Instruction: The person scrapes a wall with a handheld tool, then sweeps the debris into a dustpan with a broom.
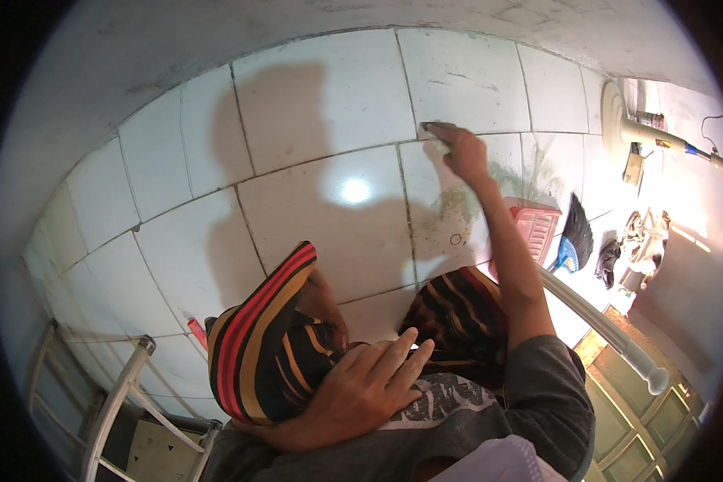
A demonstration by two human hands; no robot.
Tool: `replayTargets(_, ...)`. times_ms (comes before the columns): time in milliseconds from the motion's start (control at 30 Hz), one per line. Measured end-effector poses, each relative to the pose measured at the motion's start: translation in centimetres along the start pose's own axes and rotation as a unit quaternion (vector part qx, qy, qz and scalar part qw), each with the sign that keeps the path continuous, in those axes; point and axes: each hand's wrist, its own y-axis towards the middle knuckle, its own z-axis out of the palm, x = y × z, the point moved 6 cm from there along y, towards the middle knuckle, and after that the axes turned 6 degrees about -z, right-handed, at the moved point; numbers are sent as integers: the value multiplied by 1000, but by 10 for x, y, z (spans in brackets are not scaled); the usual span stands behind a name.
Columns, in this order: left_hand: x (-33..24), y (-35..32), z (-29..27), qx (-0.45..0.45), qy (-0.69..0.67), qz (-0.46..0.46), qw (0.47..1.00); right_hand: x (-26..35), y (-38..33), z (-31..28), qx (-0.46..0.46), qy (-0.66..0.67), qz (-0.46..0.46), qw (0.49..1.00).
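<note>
My right hand (pixel 463 151) reaches forward to the white tiled floor (pixel 325 249), its fingers closed by a dark grout line where several tiles meet. A small dark thing (pixel 428 127) shows at its fingertips, too small to name. Greenish-grey stains (pixel 455 202) mark the tiles beside my right forearm. My left hand (pixel 369 384) lies across my lap in front of my grey shirt, fingers stretched and slightly apart, with nothing in it. Striped black, red and tan cloth (pixel 253 345) covers my bent legs.
A red dustpan (pixel 538 225), its pale pole (pixel 606 325), and a blue broom (pixel 574 241) with black bristles lie right of my forearm. Farther right are a round-based stand (pixel 613 120) and crumpled cloths (pixel 647 245). A white metal rack (pixel 116 394) and a red stick (pixel 197 331) are left.
</note>
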Motion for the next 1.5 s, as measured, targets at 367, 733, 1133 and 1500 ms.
replayTargets(367, -2, -1, 1, -4, 0, -5, 1000, -56, 97, -14, -7, 17, 61, 998)
replayTargets(733, -1, -2, 2, -3, -10, 6, 1000, 16, 10, 11, -48, -45, -68, 996)
replayTargets(1133, -1, -5, 6, -13, -18, 2, 1000, 31, -1, 13, 12, -27, -43, 999)
replayTargets(1500, -2, -12, 5, -33, -49, -17, 998, 41, -3, 7, 75, 40, -98, 992)
